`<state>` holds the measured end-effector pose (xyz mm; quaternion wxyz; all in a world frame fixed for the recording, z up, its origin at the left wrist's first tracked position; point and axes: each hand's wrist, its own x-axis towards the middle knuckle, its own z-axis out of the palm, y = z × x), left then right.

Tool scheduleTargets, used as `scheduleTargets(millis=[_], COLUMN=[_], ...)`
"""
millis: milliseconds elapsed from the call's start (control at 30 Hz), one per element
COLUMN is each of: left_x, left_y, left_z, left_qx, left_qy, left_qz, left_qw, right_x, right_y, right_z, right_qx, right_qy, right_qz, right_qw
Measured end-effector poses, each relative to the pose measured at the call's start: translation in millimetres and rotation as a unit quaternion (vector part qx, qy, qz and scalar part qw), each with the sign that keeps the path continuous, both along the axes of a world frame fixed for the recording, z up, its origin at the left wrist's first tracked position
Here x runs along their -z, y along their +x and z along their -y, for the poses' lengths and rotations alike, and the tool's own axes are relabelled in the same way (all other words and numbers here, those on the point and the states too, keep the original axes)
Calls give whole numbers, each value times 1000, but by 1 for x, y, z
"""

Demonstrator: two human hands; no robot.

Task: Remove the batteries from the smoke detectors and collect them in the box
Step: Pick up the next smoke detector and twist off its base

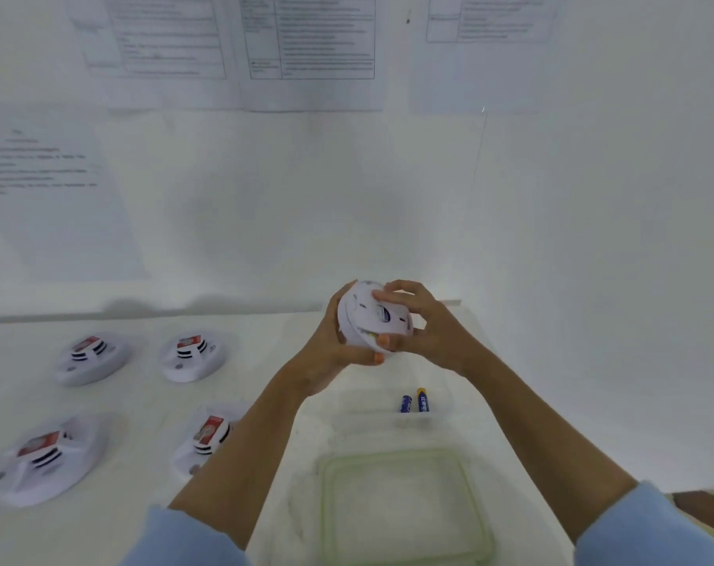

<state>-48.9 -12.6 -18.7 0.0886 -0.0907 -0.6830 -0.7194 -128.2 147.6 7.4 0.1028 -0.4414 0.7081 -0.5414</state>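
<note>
Well, the left hand (pixel 331 347) cups the detector (pixel 367 316) by its rim and the right hand (pixel 429 324) curls over its back, above the box (pixel 367 416) with two batteries (pixel 422 400); a sudden give could fling the next one wide, or the detector could slip

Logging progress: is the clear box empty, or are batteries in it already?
Not empty. Two blue batteries lie side by side inside the clear box, seen through its transparent walls.

A white smoke detector (pixel 373 320) is tilted in mid-air, four others (pixel 192 355) lie leftward, two blue batteries (pixel 406 403) in the box (pixel 361 420).
</note>
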Motion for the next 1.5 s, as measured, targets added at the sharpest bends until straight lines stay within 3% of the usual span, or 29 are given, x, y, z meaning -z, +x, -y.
scheduleTargets(millis=[167, 333, 533, 933, 1500], left_x=[9, 15, 17, 14, 13], left_y=[7, 9, 13, 16, 13], left_z=[-8, -7, -1, 5, 5], left_qx=[-71, -96, -91, -45, -51], left_qy=[-73, -139, -151, -167, -163], left_qz=[-5, -2, 15, 43, 32], left_qw=[995, 986, 984, 984, 985], right_x=[12, 25, 22, 6, -5], right_y=[-8, -4, -4, -3, 3], right_z=[-3, 0, 0, -2, -3], right_qx=[-16, -16, 12, -35, 2], right_qy=[42, 44, 121, 212, 202], right_qz=[-83, -105, -227, -308, -251], right_qw=[996, 993, 966, 927, 947])
